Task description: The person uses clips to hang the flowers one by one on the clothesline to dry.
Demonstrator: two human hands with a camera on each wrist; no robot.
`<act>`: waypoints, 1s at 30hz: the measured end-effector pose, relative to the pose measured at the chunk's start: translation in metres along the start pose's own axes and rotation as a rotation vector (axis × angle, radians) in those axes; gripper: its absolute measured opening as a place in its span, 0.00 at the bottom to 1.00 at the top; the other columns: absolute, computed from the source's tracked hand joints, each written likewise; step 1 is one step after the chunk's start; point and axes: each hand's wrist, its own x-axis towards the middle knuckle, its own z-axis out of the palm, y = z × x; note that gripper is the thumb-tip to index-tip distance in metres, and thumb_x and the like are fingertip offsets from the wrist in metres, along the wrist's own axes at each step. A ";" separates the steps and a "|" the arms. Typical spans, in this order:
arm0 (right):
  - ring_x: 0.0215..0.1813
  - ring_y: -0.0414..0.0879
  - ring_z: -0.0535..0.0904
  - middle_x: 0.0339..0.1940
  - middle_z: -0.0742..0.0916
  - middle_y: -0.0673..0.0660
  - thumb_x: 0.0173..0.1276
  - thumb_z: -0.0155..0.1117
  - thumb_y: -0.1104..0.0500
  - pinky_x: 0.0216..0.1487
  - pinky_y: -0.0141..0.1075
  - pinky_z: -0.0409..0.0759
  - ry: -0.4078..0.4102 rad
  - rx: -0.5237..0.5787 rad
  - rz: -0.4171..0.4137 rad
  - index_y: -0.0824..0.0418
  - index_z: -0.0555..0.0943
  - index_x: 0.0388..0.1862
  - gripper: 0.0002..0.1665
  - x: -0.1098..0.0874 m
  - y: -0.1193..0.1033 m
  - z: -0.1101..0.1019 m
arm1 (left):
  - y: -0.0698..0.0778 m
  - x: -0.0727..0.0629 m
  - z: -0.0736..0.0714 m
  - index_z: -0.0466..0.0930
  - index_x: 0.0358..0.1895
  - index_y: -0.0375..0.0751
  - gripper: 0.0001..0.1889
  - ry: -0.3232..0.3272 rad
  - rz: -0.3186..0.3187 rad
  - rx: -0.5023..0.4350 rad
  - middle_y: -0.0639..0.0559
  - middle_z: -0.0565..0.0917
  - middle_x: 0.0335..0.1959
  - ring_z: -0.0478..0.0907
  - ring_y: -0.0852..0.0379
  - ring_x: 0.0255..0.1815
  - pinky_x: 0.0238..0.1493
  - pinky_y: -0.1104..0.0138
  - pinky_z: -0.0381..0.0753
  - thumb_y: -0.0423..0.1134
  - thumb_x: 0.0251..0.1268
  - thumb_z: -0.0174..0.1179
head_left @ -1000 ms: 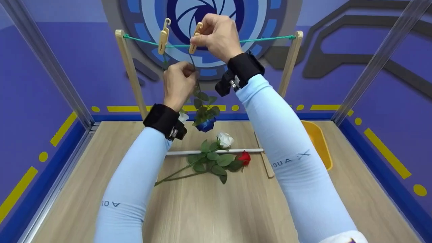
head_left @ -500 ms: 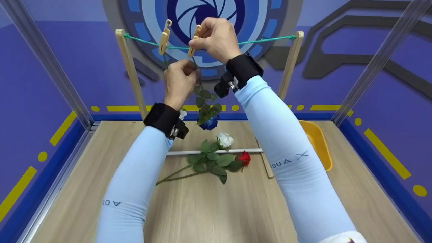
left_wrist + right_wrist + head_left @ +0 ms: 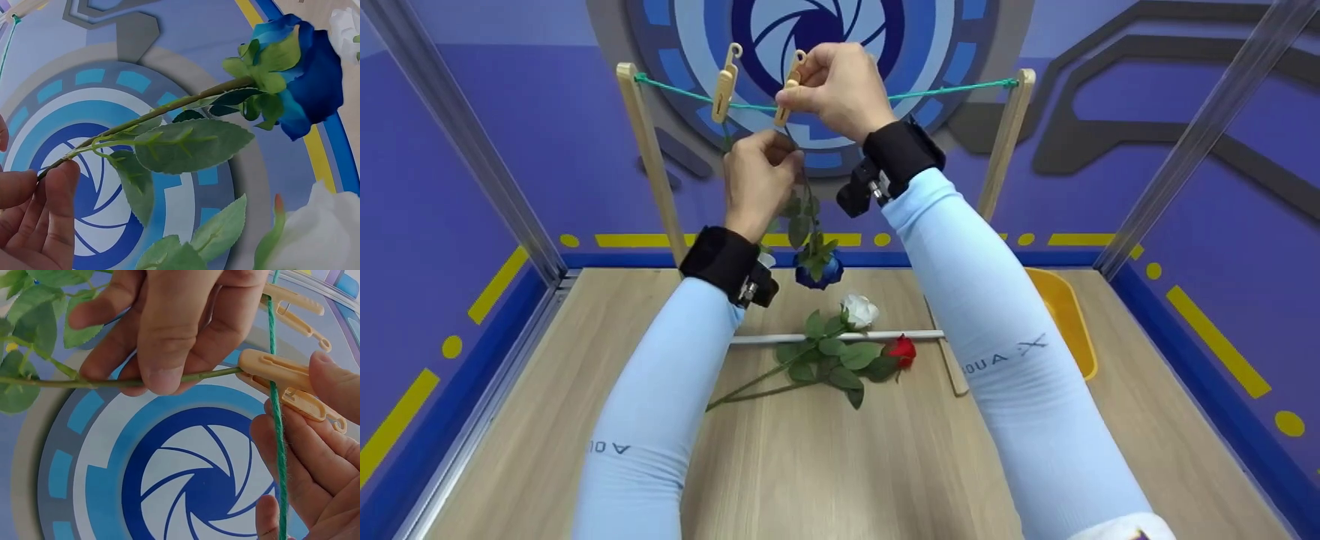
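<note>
My left hand [image 3: 757,180] pinches the stem of a blue rose [image 3: 315,79] between thumb and fingers. The bloom hangs downward in the head view. With thumb and fingers, my right hand [image 3: 844,90] holds a light wooden-coloured clothespin [image 3: 278,374] placed over the green cord [image 3: 279,461]. In the right wrist view, the stem's end meets the clothespin's tip; how deep it sits inside is hidden. To the left, a second clothespin [image 3: 724,94] hangs on the cord with a green stem below it. A hanging white rose [image 3: 320,236] shows beside the blue one, partly behind my left hand in the head view.
Wooden posts [image 3: 649,157] carry the cord at both ends. On the table [image 3: 840,465] lie a white rose [image 3: 859,311] and a red rose [image 3: 902,351], their leaves across a white rod [image 3: 911,335]. A yellow container [image 3: 1069,322] stands right, partly behind my right arm.
The blue rose has swung and turned slightly on its stem. The right hand's clothespin has shifted a little left and down over the second. Both hands keep their holds.
</note>
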 end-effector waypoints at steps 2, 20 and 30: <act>0.51 0.46 0.84 0.48 0.87 0.59 0.73 0.70 0.57 0.53 0.31 0.81 -0.007 0.002 0.000 0.66 0.84 0.52 0.16 0.000 0.000 0.000 | 0.000 0.000 0.001 0.85 0.44 0.38 0.05 -0.001 -0.003 -0.004 0.43 0.88 0.34 0.83 0.54 0.32 0.35 0.66 0.79 0.35 0.76 0.62; 0.54 0.47 0.85 0.53 0.86 0.61 0.75 0.67 0.59 0.56 0.30 0.82 -0.088 0.044 -0.011 0.68 0.80 0.59 0.18 -0.001 -0.003 0.000 | -0.005 -0.001 0.001 0.86 0.45 0.36 0.09 0.009 0.025 0.060 0.42 0.86 0.37 0.81 0.50 0.35 0.41 0.64 0.76 0.38 0.78 0.60; 0.53 0.48 0.85 0.52 0.87 0.62 0.75 0.67 0.61 0.56 0.31 0.82 -0.099 0.031 -0.023 0.68 0.81 0.56 0.16 -0.001 -0.002 -0.001 | -0.005 -0.002 0.000 0.86 0.45 0.36 0.09 0.001 0.014 0.064 0.44 0.85 0.34 0.77 0.54 0.30 0.36 0.66 0.72 0.38 0.78 0.59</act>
